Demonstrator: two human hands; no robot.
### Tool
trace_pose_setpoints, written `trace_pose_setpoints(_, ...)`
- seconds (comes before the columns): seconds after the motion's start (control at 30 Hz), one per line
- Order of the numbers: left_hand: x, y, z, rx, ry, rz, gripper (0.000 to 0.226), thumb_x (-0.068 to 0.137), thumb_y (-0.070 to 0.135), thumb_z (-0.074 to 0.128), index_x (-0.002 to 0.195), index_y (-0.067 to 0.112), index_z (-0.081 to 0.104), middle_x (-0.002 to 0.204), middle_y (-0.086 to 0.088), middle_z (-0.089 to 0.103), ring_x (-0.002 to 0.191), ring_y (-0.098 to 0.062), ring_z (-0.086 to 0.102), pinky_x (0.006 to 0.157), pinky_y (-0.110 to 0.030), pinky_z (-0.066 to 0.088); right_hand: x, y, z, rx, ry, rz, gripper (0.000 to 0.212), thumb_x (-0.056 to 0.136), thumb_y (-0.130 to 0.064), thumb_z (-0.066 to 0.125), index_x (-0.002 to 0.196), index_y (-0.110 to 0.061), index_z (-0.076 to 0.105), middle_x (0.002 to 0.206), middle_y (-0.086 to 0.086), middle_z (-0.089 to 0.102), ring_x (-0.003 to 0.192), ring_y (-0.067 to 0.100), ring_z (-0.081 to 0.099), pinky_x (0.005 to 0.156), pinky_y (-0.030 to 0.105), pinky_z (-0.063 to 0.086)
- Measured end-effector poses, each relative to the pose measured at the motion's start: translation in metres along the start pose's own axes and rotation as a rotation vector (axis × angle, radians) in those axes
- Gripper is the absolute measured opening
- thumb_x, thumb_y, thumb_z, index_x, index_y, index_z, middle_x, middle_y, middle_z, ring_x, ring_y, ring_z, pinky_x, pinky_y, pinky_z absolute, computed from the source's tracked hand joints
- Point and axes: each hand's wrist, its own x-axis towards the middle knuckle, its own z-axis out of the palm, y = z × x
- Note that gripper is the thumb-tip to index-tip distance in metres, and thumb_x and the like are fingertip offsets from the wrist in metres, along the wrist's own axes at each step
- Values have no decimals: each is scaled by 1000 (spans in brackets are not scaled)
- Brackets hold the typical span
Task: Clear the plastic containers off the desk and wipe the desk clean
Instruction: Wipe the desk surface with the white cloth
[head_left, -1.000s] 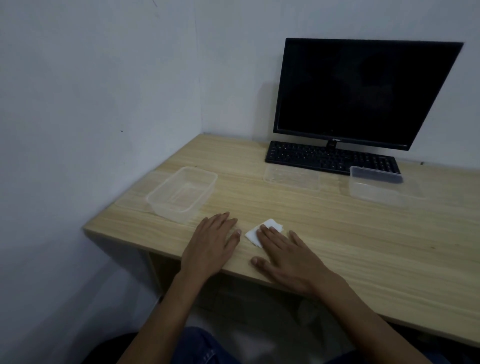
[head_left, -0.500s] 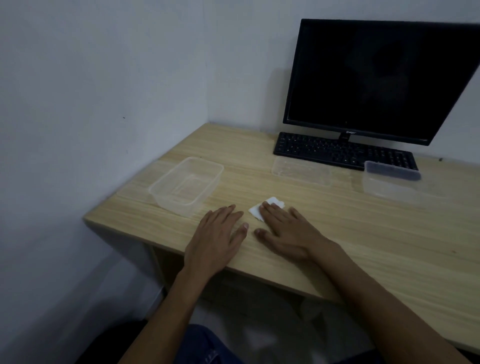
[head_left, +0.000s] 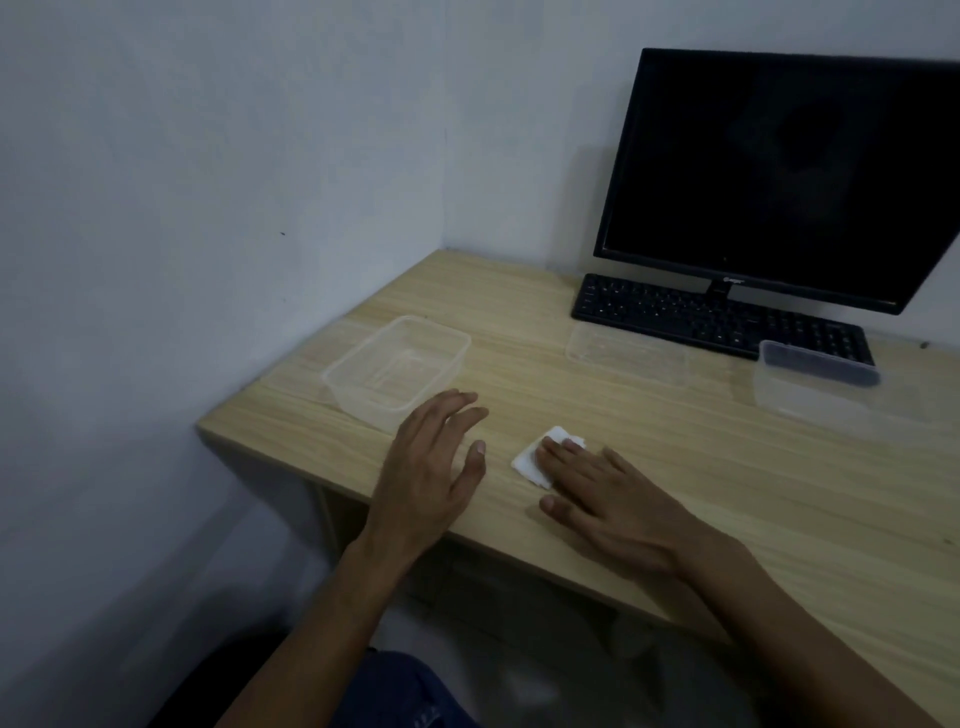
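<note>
Presently, the wooden desk occupies the centre and right of the frame, set into a corner of pale walls. Three clear plastic items stand on it. A deep, open rectangular container sits left of centre, near the desk's left edge. A shallow clear tray or lid lies right of centre, just in front of the black keyboard. A third clear container stands at the right of the frame, its far rim overlapping the keyboard's right end as seen from this angle; contact cannot be confirmed. A black monitor, screen dark, stands behind the keyboard in the upper right. The left hand is at lower centre, fingers straight and loosely spread, holding nothing, its fingertips close to the near corner of the deep container; whether it touches the desk surface cannot be told. The right hand lies flat, palm down, just right of the left hand, fingers extended, with its fingertips resting on a small folded white tissue that lies on the desk near the front edge. The two hands are near each other but apart. Blue denim shows at the bottom edge of the frame, below the desk.
</note>
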Motion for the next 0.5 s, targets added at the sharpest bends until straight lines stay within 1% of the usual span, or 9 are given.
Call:
trace_pose_setpoints(0.03,1,-4,-4,39,42,2,39,96,31,40,124,10,59,134,-8,55,130,-20,43,108,-41,37,-2,0,0,19,26,13,83,80,-78,-1,149,-35,-10,158,-15,-12,140,-6,-13,116,25,-7)
trace_pose_setpoints(0.1,4,-14,-11,128,114,-42,40,96,30,40,125,9,58,135,-10,53,131,-24,43,110,-44,32,-3,-5,1,61,59,57,81,84,-76,2,150,-31,-10,159,-12,-11,142,-4,-10,118,25,-4)
trace_pose_setpoints(0.2,7,-32,-15,240,138,-138,43,94,31,41,128,9,56,137,-11,51,132,-26,41,113,-50,25,1,-20,5,99,25,136,86,82,-72,6,152,-24,-8,160,-8,-11,144,1,-8,119,27,-3)
trace_pose_setpoints(0.33,2,-42,-12,278,85,-174,47,93,33,40,133,13,52,139,-9,51,132,-24,40,115,-52,19,21,-24,12,41,66,170,105,68,-82,-11,152,-20,-8,160,-4,-12,145,5,-11,118,29,-5)
trace_pose_setpoints(0.37,2,-42,-11,271,73,-176,47,93,33,39,134,14,51,140,-8,50,133,-23,39,116,-51,17,28,-22,12,24,77,173,103,71,-81,-9,153,-19,-8,160,-3,-11,145,6,-11,118,30,-6)
trace_pose_setpoints(0.43,2,-43,-11,251,44,-183,49,94,35,37,137,16,49,143,-5,48,135,-21,38,118,-49,13,44,-16,10,-11,91,175,85,87,-72,5,153,-18,-6,161,-1,-9,146,8,-9,119,32,-5)
trace_pose_setpoints(0.5,1,-43,-11,245,15,-181,50,94,36,35,137,17,49,144,-2,48,136,-19,38,118,-47,9,64,-11,6,-32,104,162,76,95,-63,13,153,-18,-5,161,0,-7,147,10,-6,120,33,-4)
